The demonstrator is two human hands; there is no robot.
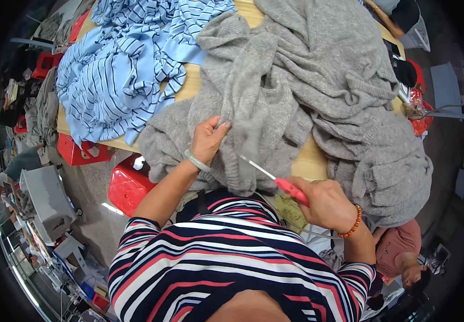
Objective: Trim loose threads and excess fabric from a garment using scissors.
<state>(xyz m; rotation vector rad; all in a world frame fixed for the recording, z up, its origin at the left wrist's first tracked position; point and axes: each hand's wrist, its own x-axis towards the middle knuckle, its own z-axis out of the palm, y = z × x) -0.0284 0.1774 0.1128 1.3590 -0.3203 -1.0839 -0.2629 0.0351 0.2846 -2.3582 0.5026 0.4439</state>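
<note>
A grey knitted garment (296, 91), soft and heavily rumpled, lies heaped over the wooden table (310, 161), filling the view from centre toward 1 and 3 o'clock, its lower folds hanging over the near edge. The right hand (326, 204), at 5 o'clock, is closed in a fist around the red handle of a slim metal-bladed tool (275, 182), blade pointing toward 10 o'clock into the knit. The left hand (208, 139), at centre, pinches a fold of the grey fabric between thumb and fingers. At 11 o'clock a blue striped garment (119, 70) lies bunched, touching the grey one. Red stools (127, 185) stand below the table at 8 o'clock.
</note>
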